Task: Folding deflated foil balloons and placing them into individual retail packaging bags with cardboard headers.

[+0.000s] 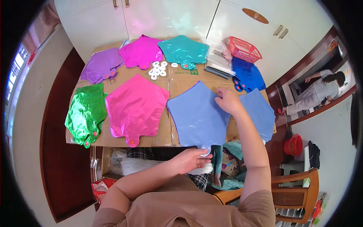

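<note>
A flat, light blue star-shaped foil balloon (198, 113) lies in front of me on the cardboard. My left hand (193, 160) is at its near end, thumb and fingers closed on the tail that hangs past the cardboard's edge. With fingers bent in a pinch, my right hand (228, 100) grips the balloon's upper right point. Another light blue balloon (259, 113) lies to the right, partly behind my right forearm. Left of the one I hold is a pink star balloon (138, 109), then a pile of shiny green ones (86, 113).
Purple (101, 66), magenta (140, 52), teal (183, 51) and dark blue balloons (247, 73) line the cardboard's (159, 130) far side. Several white rings (157, 71) sit between them. A red basket (245, 49) stands at the back right. A wooden chair (298, 196) is at right; a person (325, 89) is beyond the doorway.
</note>
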A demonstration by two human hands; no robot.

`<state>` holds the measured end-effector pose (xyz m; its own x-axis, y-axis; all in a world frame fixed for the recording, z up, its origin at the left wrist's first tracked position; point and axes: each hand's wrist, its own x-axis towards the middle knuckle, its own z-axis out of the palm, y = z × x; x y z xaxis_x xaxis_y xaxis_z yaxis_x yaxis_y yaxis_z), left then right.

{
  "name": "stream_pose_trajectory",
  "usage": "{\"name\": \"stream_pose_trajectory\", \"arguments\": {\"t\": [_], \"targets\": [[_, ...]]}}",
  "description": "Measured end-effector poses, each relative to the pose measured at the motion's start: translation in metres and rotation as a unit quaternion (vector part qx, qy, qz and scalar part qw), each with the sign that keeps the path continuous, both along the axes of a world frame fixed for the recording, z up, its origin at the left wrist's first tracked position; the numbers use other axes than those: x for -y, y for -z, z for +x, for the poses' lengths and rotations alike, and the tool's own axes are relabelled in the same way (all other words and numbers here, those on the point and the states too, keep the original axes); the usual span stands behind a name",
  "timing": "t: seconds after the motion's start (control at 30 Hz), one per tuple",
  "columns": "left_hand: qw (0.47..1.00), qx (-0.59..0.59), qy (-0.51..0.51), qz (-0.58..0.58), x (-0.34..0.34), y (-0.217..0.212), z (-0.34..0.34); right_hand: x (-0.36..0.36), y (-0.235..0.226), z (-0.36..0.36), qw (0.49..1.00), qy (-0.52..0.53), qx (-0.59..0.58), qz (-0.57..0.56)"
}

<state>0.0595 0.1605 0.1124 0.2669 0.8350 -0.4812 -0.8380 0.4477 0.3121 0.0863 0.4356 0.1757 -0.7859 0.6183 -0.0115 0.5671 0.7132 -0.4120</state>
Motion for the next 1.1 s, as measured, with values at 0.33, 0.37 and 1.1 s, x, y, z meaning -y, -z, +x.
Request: {"name": "stream_pose_trajectory", "arguments": {"t": [0.33, 0.37, 1.1], "targets": [[0.998, 0.046, -0.033, -0.009, -0.023, 0.010, 0.006, -0.001, 0.002, -0.009, 0.999, 0.022, 0.042, 0.016], [0.999, 0.039, -0.034, -0.014, -0.023, 0.011, 0.007, -0.001, 0.001, -0.008, 0.999, 0.020, 0.045, 0.014], [0.995, 0.078, 0.013, 0.067, 0.006, -0.003, -0.002, -0.026, -0.011, 0.019, 0.922, 0.005, 0.027, -0.386]]}}
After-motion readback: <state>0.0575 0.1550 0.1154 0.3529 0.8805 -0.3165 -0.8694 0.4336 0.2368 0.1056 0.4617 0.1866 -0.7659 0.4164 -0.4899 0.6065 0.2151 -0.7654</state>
